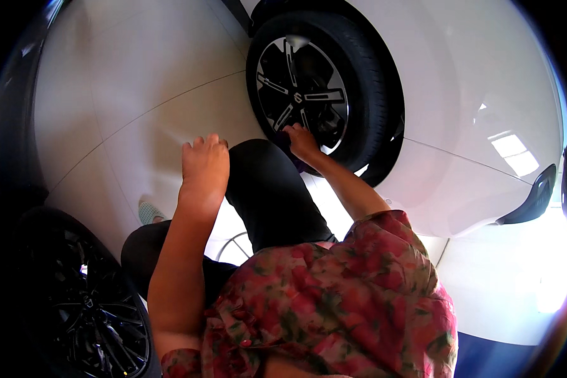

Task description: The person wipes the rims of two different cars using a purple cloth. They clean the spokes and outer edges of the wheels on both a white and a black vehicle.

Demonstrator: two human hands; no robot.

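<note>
Pale floor tiles (pixel 126 82) extend beneath a white car body (pixel 460 94) at upper right. From my remote head view, the two hands are apart. Right hand (pixel 302 142): fingers closed on a dark purple cloth (pixel 284 140), positioned at the lower edge of the black-and-silver alloy wheel (pixel 298 97). Shadow obscures this area; the cloth appears to touch the rim, but I cannot confirm contact. Left hand (pixel 206 159): back uppermost, fingers curled, just beside the black-trousered right knee (pixel 258 160); I cannot tell its grip. A black multi-spoke wheel (pixel 88 302) stands at lower left.
</note>
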